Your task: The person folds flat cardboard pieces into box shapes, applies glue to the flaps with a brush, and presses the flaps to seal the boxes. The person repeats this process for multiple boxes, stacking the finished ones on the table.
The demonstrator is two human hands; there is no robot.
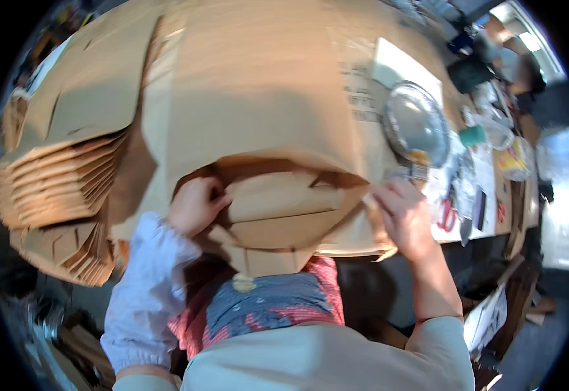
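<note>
Both hands grip one large brown cardboard sheet (258, 98) lying on the table: left hand (194, 205) clenched on a folded flap at its near edge, right hand (407, 215) pinching the near right corner. Left of the sheet, stacked flat cardboard blanks (56, 189). Right of it, a round metal lid (416, 124) and red-handled scissors (446, 215).

The person's left hand (195, 205) is bare, and the forearm behind it wears a loose pale lavender oversleeve (142, 293), gathered with elastic at wrist and elbow. The right hand (405, 215) and forearm are bare up to a short cream sleeve (437, 345). A cream top (310, 358) covers the chest, above a red-and-grey patterned cloth (265, 306) at the waist.
</note>
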